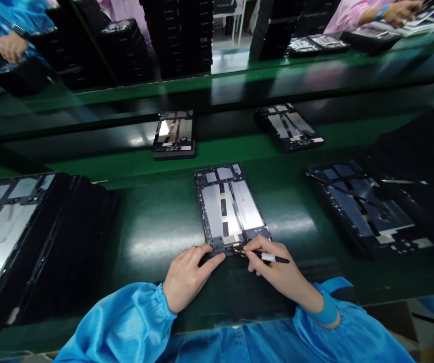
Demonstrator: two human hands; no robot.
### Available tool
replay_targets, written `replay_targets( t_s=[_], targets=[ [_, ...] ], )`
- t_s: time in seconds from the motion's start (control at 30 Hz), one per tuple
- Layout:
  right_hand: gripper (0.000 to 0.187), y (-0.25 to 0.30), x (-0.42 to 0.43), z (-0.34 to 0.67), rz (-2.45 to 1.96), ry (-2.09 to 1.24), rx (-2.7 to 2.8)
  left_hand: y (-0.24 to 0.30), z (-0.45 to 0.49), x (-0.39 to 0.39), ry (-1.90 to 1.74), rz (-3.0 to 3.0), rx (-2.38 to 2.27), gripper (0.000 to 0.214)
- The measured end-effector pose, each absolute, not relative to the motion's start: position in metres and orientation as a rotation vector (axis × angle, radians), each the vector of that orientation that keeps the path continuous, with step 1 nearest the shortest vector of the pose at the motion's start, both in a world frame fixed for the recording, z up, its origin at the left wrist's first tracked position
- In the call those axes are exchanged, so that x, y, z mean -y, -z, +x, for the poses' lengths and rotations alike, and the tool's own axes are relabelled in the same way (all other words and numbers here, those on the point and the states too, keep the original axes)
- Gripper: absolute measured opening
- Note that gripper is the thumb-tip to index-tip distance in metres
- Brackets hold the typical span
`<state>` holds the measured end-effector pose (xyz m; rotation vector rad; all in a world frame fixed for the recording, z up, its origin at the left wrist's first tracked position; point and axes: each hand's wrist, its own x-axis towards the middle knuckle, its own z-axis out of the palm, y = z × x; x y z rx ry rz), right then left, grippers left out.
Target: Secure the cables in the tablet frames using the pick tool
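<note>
An opened tablet (247,206) lies in front of me on the green bench, its silver inner plates and dark flat cables showing. My left hand (189,275) grips its near left corner, with the thumb along the near edge and the fingers at the side. In my right hand (273,262) is a slim pen-like tool (268,257) with a white and black handle, pinched between thumb and fingers. Its tip is at the tablet's near edge, beside small parts and cables; the fingers hide the exact contact. A blue band circles my right wrist.
Stacked tablet housings (12,237) stand at the left, more opened tablets (364,201) at the right. Two others, one left (174,132) and one right (289,126), lie on the strip beyond. Black tray stacks (179,35) and co-workers' hands (400,12) are across the line.
</note>
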<state>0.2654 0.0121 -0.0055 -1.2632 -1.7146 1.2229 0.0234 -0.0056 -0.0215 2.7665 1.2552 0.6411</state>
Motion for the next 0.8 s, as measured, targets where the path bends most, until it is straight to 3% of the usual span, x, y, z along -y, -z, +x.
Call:
replay_targets(
  t_s=[0.27,0.57,0.8],
  targets=[
    [0.015,0.006,-0.01,0.274,-1.322,-1.291,1.629,0.023,0.017,0.005,-0.688,2.817,-1.221,0.032],
    [0.015,-0.003,-0.009,0.258,-1.002,-1.302,1.833,0.024,0.013,0.004,-0.755,2.802,-1.156,0.027],
    [0.014,-0.002,-0.007,0.264,-1.169,-1.573,1.655,0.018,0.015,0.012,-0.789,2.774,-1.082,0.026]
  ],
)
